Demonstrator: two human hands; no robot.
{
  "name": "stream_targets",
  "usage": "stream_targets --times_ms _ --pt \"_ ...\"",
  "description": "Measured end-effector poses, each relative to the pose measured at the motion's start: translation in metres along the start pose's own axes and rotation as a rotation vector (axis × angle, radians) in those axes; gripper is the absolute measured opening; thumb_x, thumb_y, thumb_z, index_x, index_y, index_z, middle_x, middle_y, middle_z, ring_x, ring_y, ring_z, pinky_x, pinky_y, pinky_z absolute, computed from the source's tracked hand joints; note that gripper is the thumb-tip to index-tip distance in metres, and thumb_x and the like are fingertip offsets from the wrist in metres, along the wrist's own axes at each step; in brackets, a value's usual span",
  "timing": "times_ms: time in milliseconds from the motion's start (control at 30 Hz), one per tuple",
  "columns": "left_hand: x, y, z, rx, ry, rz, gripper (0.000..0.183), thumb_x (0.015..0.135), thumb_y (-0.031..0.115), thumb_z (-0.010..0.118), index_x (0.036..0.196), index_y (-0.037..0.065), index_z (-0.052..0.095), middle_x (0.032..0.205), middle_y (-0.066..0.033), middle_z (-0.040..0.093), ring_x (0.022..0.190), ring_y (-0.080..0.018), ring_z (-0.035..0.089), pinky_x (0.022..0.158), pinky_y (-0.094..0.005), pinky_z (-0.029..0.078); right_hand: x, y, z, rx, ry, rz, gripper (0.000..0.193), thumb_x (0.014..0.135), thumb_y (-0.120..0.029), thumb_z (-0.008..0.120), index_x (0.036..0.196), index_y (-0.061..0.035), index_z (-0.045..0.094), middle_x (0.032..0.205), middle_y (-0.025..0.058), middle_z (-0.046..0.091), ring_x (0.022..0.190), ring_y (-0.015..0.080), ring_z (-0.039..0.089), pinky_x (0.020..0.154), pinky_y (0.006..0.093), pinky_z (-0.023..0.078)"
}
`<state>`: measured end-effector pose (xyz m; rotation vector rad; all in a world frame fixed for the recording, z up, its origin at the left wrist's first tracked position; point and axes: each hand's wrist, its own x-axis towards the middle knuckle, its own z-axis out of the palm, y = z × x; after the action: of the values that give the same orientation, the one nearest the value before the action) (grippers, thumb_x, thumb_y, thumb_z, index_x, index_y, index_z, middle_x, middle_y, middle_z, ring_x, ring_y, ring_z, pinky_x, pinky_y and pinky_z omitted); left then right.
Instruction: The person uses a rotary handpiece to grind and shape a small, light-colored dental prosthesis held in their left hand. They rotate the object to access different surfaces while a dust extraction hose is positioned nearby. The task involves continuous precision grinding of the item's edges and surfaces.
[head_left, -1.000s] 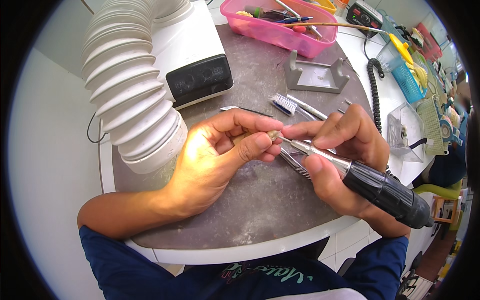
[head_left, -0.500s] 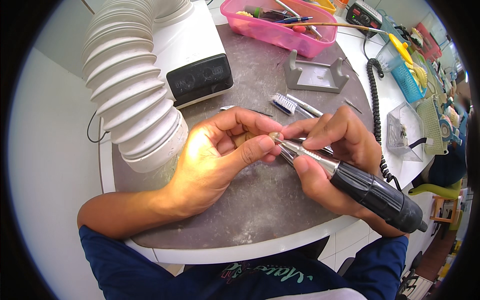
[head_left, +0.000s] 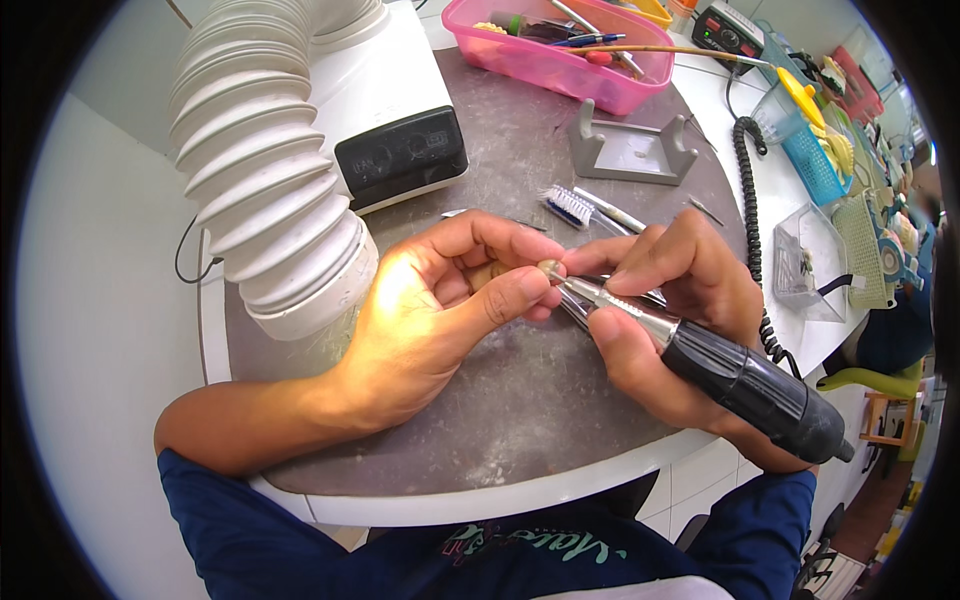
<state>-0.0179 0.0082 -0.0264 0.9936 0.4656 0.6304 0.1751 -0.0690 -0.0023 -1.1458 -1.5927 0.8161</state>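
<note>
My left hand [head_left: 440, 325] pinches a small shiny, tooth-shaped piece [head_left: 550, 268] between thumb and fingertips. My right hand [head_left: 680, 315] grips a rotary handpiece [head_left: 745, 380] with a black body and a silver nose, held like a pen. Its thin tip reaches the small piece, and the two seem to touch. Fingers of both hands meet around that spot, so part of the piece is hidden. Beyond the hands lie a white-bristled brush [head_left: 568, 207] and a pen-like tool [head_left: 610, 210]. A slim metal tool is partly covered by my left fingers.
A ribbed white hose [head_left: 265, 190] and a white box with a black panel [head_left: 400, 158] stand at left. Farther back are a grey handpiece cradle [head_left: 635, 150] and a pink tool basket [head_left: 560, 60]. A coiled black cord [head_left: 750, 200] and a clear box [head_left: 805, 265] are at right.
Both hands keep nearly the same place and grip. The small piece appears very slightly turned at the handpiece's tip.
</note>
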Motion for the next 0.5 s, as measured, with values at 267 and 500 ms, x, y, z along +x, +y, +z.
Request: stream_targets --times_ms 267,500 --pt "-0.0001 0.0024 0.0022 0.055 0.033 0.001 0.028 0.094 0.007 0.06 0.121 0.001 0.056 0.107 -0.008 0.062 0.098 -0.0132 0.06 0.089 -0.0289 0.048 0.0019 -0.003 -0.0049 0.037 0.01 0.037 0.023 0.086 -0.014 0.064 0.093 -0.0036 0.046 0.077 0.0088 0.057 0.099 0.0255 0.065 0.089 0.0368 0.049" --pt "-0.0006 -0.0009 -0.002 0.009 -0.003 0.011 0.026 0.092 0.005 0.062 0.118 0.001 0.059 0.108 -0.0087 0.063 0.098 -0.0138 0.061 0.088 -0.0291 0.05 0.0042 0.0016 -0.0035 0.126 0.03 0.025 0.023 0.085 -0.016 0.063 0.092 -0.0038 0.045 0.074 0.0089 0.058 0.091 0.0222 0.066 0.091 0.0372 0.049"
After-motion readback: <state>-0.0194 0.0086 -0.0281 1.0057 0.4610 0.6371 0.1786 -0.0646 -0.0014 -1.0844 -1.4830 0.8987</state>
